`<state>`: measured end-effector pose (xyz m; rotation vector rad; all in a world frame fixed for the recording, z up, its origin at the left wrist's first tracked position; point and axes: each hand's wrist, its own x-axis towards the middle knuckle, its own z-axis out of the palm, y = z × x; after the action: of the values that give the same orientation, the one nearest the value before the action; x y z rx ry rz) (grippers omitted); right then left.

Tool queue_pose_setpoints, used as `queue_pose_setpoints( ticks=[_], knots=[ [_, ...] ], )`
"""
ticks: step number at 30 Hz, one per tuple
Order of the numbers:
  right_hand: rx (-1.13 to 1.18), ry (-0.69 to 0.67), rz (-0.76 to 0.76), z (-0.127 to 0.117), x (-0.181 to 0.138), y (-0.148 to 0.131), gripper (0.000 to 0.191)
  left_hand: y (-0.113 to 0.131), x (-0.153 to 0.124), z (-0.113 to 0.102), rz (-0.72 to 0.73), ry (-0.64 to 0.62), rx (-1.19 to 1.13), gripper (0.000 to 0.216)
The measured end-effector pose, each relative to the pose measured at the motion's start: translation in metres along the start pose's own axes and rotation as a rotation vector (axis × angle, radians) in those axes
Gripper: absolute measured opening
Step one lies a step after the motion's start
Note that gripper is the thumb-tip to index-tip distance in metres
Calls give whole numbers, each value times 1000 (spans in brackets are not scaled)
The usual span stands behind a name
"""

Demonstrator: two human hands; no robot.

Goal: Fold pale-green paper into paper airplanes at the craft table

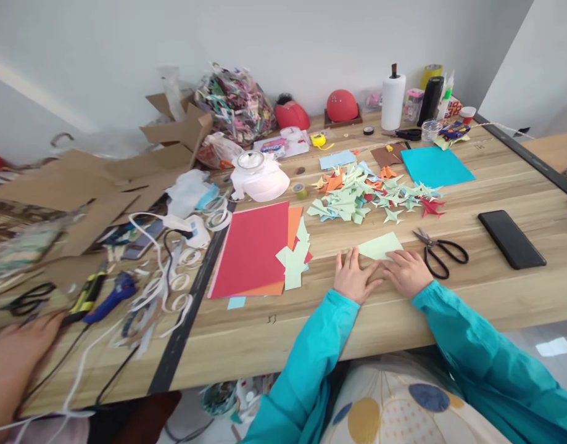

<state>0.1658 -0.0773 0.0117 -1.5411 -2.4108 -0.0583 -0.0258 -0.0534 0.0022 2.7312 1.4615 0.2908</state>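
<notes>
A pale green folded paper lies flat on the wooden table in front of me. My left hand rests palm down at its lower left corner, fingers spread. My right hand lies flat over its lower right edge, fingers stretched out. The two thumbs nearly meet below the paper. Black-handled scissors sit partly open just right of my right hand. Beyond the paper is a pile of folded paper pieces, mostly pale green with some orange and red. Left of my left hand, several pale green strips overlap stacked red sheets.
A black phone lies at right, with a bright blue sheet behind. A white jar-like object stands back left. Another person's hand is at far left, near a blue glue gun, cables and cardboard.
</notes>
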Motion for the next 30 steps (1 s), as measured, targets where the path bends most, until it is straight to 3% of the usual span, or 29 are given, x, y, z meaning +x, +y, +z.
queue_pose_setpoints(
  ticks=[5,10,16,22,30],
  knots=[
    [-63,-102,100,5,12,-30,34,-7,12,1,-85,27,-13,45],
    [-110,-131,168,8,17,-49,31,7,22,8,-159,85,-6,42],
    [-46,-104,142,11,12,-40,36,21,20,19,-193,139,35,44],
    [-19,-238,155,10,15,-33,36,22,24,20,-201,121,71,45],
    [57,-252,94,16,18,-19,36,19,39,19,-293,120,65,55]
  ],
)
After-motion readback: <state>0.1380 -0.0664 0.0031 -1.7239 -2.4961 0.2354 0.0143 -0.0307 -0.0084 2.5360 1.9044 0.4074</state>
